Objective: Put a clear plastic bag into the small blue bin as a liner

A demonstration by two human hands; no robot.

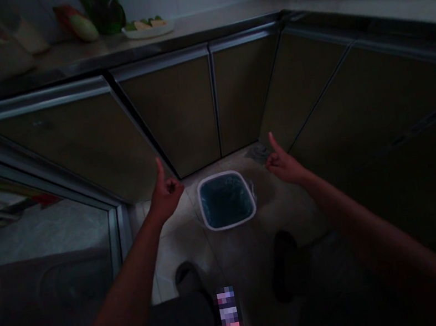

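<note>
My left hand (165, 192) is held in the air with its thumb pointing up and the other fingers curled in; nothing shows in it. Across from it, my right hand (285, 167) makes the same shape, thumb raised and fingers folded, also holding nothing. Between and slightly below them on the floor stands a white-rimmed waste bin (232, 225). A bluish-green plastic liner (227, 200) lines it, and some of the film hangs over the rim at the right. Neither hand touches the bin.
Cabinet doors (175, 114) meet in a corner ahead, below a counter (209, 19). A plate of cut food (148, 29) and a green container (101, 6) stand on it. A glass sliding door (122, 230) is at left. Slippered feet (187, 278) are below.
</note>
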